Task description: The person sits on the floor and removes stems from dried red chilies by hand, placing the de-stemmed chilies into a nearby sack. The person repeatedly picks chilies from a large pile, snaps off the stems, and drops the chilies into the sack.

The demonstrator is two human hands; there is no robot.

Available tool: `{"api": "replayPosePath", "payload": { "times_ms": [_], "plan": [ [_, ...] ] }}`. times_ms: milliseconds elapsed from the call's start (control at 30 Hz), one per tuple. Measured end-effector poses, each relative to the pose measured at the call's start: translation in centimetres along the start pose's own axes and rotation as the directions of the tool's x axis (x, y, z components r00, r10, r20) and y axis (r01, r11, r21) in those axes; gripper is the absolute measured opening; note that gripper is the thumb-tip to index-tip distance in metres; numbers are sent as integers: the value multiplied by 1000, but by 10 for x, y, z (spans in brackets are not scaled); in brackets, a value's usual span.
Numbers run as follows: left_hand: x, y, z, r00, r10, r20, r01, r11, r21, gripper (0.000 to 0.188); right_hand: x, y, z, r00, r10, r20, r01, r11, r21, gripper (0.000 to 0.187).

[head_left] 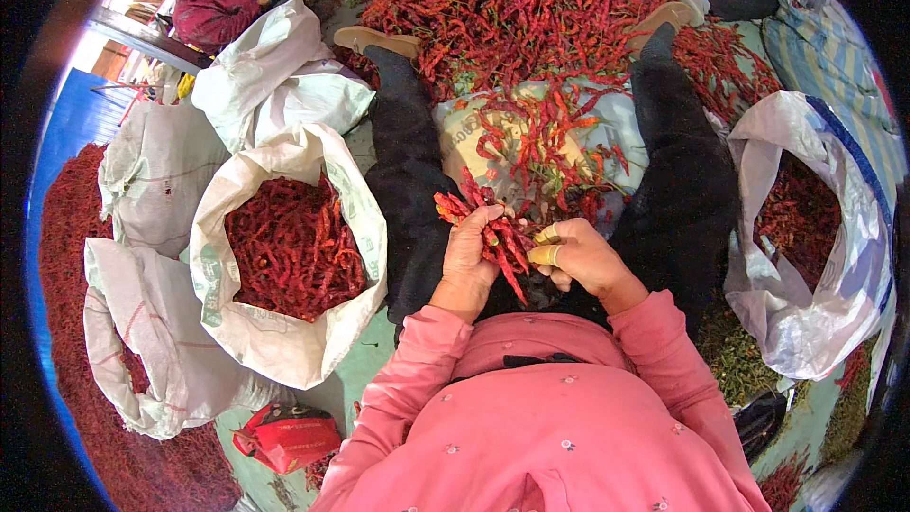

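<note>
A bunch of dried red chili peppers (513, 248) is gripped in my left hand (468, 251), above my lap. The pods stick out past the thumb, some up and to the left, some down. Close on its right, my right hand (580, 254) has its fingers bent together at the stem side of the bunch. Yellowish coverings wrap its thumb and finger; what lies between them is too hidden to make out. Loose chilies (540, 137) are scattered over a pale sack (616, 123) between my outstretched legs, just beyond my hands.
A large heap of red chilies (531, 9) spreads beyond my feet. Left of me stands an open white sack (289, 351) of chilies, with more white sacks (156, 171) behind. Another open sack (806, 341) is at right. A red bag (289, 438) lies lower left. A co-worker (218, 5) sits far left.
</note>
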State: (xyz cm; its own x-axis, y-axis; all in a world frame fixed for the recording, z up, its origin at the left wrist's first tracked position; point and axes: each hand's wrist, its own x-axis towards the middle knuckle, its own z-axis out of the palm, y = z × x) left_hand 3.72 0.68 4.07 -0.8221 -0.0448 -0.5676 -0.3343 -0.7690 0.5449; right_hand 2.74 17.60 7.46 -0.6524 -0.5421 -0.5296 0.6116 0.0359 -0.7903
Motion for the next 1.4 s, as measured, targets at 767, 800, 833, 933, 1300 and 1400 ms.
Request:
{"api": "replayPosePath", "payload": {
  "times_ms": [767, 800, 833, 933, 1300, 1400],
  "plan": [
    [5, -14, -8, 998, 39, 38, -41, 998, 45, 21, 3, 9, 10, 888, -458, -46, 390, 801, -455, 21],
    [1, -14, -4, 992, 124, 0, -123, 989, 87, 17, 6, 7, 13, 850, -527, -13, 416, 685, -597, 27],
    [-3, -13, 0, 990, 144, 9, -144, 986, 87, 17, 8, 3, 16, 837, -547, 3, 403, 614, -678, 28],
    [-10, -1, 4, 981, 179, 76, -184, 981, 67, 17, 14, -8, 21, 729, -674, 124, 487, 383, -785, 27],
    [-83, 137, -36, 897, 411, 160, -365, 895, -255, 36, 61, -89, 151, 771, -439, 460, 636, 519, -571, 25],
    [-107, 170, -63, 865, 493, 91, -433, 827, -359, 46, 95, -96, 192, 839, -146, 524, 412, 800, -436, 27]
  ]
}}
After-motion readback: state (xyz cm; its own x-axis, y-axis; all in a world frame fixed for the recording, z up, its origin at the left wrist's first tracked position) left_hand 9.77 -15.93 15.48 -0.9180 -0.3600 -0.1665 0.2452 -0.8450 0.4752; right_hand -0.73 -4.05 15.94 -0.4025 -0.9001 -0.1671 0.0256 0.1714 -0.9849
